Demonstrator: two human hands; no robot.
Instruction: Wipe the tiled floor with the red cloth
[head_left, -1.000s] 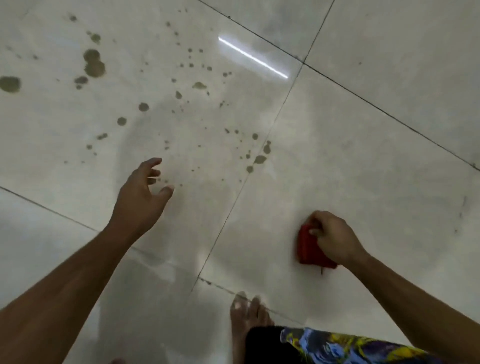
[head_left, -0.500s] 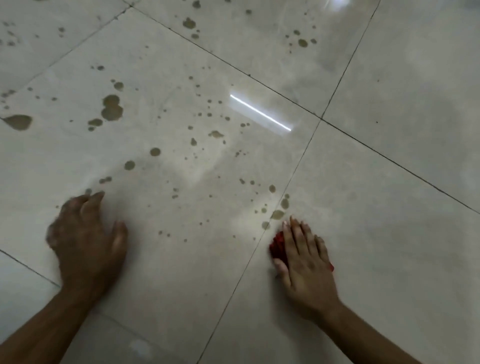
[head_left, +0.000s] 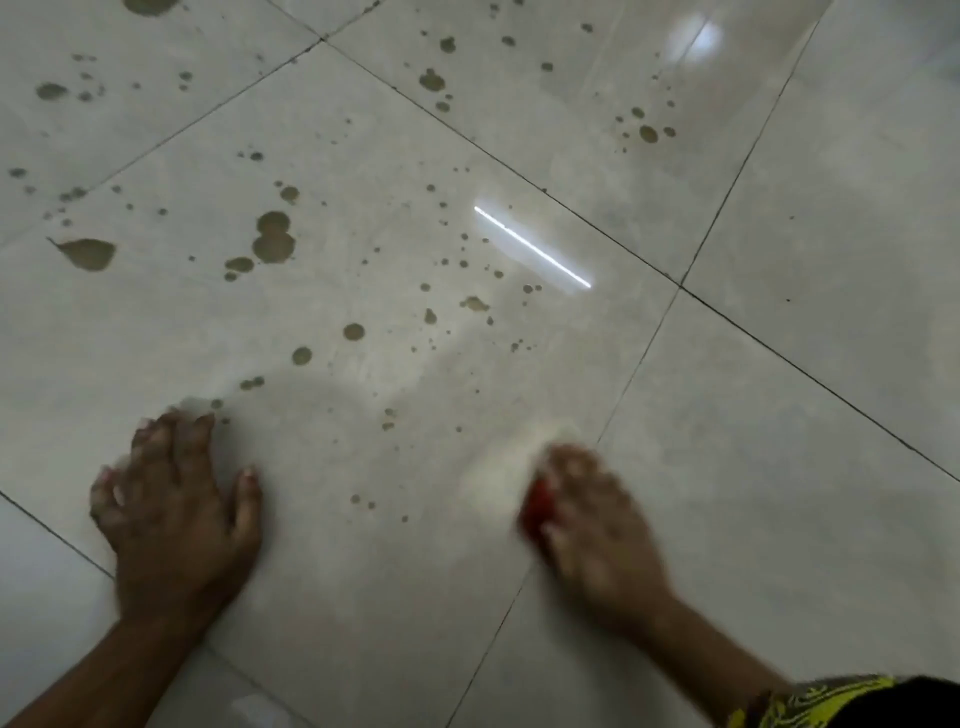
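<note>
The pale tiled floor (head_left: 779, 467) is spotted with brown stains (head_left: 272, 239), densest ahead and to the left. My right hand (head_left: 597, 525) lies flat on the red cloth (head_left: 537, 506) and presses it to the floor; it is motion-blurred. Only a small red edge of the cloth shows at the hand's left side, the rest is hidden beneath the palm. My left hand (head_left: 176, 499) rests flat on the tile with fingers spread, holding nothing.
Dark grout lines (head_left: 680, 288) cross the floor diagonally. A bright strip of reflected light (head_left: 532, 247) sits ahead of the hands. Small brown specks (head_left: 363, 501) lie between my hands. A piece of yellow patterned clothing (head_left: 831, 701) shows at the bottom right.
My left hand came down from the air and now rests flat on the tile. My right hand went from gripping the cloth to pressing it flat, and now slides it left over the grout line.
</note>
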